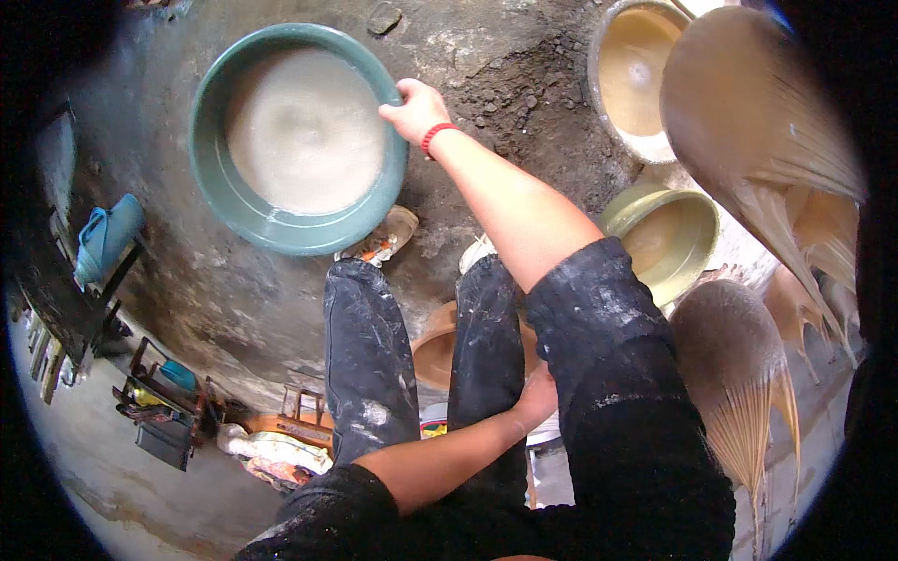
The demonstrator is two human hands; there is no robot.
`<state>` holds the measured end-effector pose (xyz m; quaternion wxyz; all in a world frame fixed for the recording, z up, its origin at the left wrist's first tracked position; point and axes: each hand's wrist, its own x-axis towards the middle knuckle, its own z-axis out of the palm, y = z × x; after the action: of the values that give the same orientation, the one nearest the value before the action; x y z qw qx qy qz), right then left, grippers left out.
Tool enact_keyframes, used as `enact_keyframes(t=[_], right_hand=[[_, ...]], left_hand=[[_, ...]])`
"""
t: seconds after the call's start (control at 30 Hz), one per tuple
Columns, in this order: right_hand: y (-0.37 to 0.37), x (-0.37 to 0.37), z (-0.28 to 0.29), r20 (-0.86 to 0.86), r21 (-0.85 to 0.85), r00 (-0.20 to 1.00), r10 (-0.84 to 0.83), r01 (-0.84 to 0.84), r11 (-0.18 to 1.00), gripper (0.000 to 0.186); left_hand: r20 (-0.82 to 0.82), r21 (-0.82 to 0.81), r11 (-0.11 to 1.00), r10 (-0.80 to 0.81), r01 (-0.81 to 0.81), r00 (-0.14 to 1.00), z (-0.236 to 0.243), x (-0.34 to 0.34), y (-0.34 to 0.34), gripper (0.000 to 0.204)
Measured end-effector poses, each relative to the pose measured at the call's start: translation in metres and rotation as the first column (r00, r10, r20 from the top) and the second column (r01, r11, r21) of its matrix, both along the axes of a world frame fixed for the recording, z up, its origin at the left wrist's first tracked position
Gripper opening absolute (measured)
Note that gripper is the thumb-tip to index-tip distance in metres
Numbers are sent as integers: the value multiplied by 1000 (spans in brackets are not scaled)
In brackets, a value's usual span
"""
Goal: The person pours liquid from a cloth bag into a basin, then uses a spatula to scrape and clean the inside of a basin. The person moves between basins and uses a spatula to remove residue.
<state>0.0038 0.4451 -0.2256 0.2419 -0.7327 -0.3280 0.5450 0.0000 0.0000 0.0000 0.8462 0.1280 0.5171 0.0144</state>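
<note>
A wide teal basin stands on the floor at the far left, holding a pale, milky grey liquid. At its right rim my right hand is closed, fingers over the edge and a red bracelet at the wrist. My left forearm crosses over my thighs. By my right knee is my left hand, its fingers mostly out of sight, so what it holds, if anything, does not show. A brown basin sits behind and between my legs, partly covered by them.
On the right stand a yellow-green basin and a pale tub with tan contents. Large fan-shaped brown pieces with ribbed ends crowd the right side. Dark crumbs of soil lie ahead. A blue container rests at the left.
</note>
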Motion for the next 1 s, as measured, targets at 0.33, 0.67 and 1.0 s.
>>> enact_keyframes(t=[0.33, 0.67, 1.0], right_hand=[[-43, 107, -12, 12, 49, 993, -115, 114, 992, 31], [-113, 157, -15, -29, -13, 978, -207, 207, 978, 29], [-181, 199, -14, 3, -58, 941, -339, 338, 939, 33]], left_hand=[[-61, -238, 940, -266, 245, 962, 27, -11, 81, 17], [-68, -277, 925, -289, 261, 955, 26, -13, 76, 19], [-46, -331, 915, -257, 228, 965, 23, -12, 88, 19]])
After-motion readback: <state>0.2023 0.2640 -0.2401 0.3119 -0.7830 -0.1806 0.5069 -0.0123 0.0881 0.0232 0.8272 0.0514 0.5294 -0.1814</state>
